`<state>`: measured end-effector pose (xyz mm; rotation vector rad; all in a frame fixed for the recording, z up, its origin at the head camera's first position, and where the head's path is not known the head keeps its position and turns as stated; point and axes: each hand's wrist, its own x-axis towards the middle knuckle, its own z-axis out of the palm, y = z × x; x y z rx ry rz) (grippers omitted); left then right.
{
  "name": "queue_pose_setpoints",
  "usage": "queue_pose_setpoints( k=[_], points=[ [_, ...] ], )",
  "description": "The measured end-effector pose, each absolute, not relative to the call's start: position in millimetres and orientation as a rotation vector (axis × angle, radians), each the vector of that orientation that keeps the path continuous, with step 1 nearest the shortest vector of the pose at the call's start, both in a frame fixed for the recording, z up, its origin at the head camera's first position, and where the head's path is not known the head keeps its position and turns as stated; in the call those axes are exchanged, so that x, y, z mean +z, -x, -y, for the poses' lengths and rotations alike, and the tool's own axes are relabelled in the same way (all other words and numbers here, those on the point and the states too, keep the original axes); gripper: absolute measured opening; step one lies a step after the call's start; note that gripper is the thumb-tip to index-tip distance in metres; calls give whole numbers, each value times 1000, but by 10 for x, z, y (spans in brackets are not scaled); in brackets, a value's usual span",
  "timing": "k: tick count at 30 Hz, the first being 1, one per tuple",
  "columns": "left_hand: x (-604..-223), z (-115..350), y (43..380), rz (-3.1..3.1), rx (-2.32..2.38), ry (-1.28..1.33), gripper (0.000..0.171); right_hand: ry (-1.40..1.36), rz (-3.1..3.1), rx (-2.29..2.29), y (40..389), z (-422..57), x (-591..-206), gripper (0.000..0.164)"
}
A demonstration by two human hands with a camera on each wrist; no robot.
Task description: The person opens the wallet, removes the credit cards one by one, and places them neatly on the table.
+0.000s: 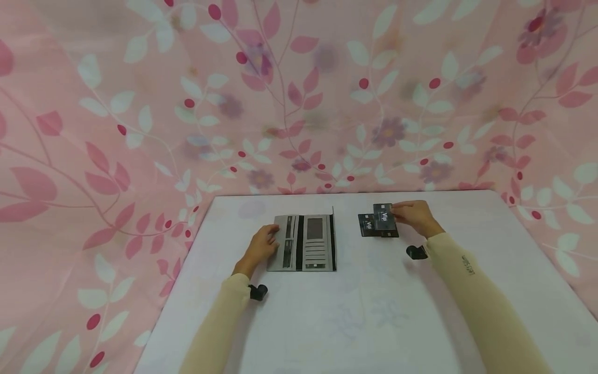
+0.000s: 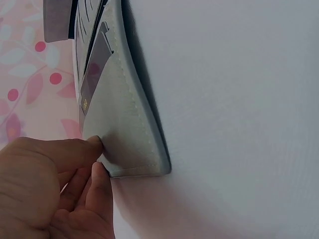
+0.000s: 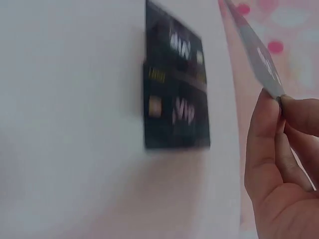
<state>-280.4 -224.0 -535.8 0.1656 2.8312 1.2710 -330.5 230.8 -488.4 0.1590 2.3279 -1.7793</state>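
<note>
In the head view, a gray wallet [image 1: 308,244] lies open on a white table [image 1: 303,322], its folds running away from the person and its panels spread left to right. The left hand [image 1: 260,246] is at its left edge. To its right, the right hand [image 1: 416,215] pinches a black card [image 1: 384,217] marked "Vip"; this hides part of the two other cards [image 1: 367,225], also showing "Vip". Lettering on the right sleeve [image 1: 481,296] is too small to read surely. A pink leaf-patterned cloth [image 1: 280,104] hangs behind.

In the left wrist view, thumb and fingers are clamped on the wallet's edge near a corner; a dark card [image 2: 94,74] sits in a slot.

In the right wrist view, the pinched card slants upward, nearly edge-on, apart from the overlapping, blurred pair, whose "Vip" words face opposite ways.
</note>
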Motion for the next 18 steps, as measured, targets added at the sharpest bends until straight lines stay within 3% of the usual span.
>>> queue_pose_setpoints(
  k=[9, 18],
  points=[
    [-5371, 2250, 2806, -2811, 1288, -141, 52, -379, -2405, -1673, 3309, -2795, -5074, 45],
    [-5372, 2234, 2801, -2806, 1313, -140, 52, -482, -2517, -1520, 3319, -2897, -5192, 43]
  ],
)
